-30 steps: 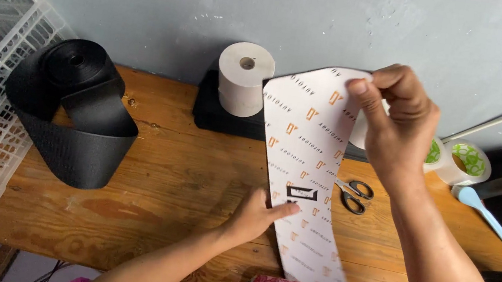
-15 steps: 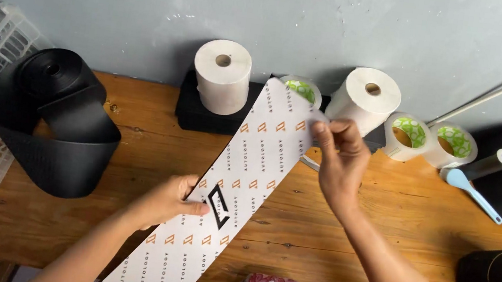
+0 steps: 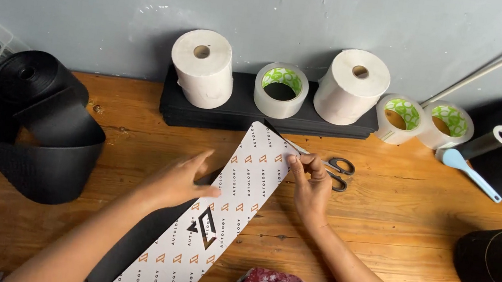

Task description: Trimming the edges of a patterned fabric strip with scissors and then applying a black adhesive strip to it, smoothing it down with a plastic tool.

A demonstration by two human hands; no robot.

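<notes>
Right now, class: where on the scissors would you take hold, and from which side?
Take the scissors by the black loop handles, reaching in from the right. The handles lie bare on the table; the blades run left under the printed strip and right hand.

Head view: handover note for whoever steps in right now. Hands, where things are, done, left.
Left hand: flat on the white printed strip, fingers spread, pressing it onto the wooden table.
Right hand: pinching the strip's right edge near its top end.
Strip lies diagonally, from the black tray toward the near table edge, over a black strip beneath it.
Scissors lie just behind the right hand, untouched.
Done: strip laid down on the table.
Left: whether the two strips line up cannot be told from here; nothing looks cut or taped.
</notes>
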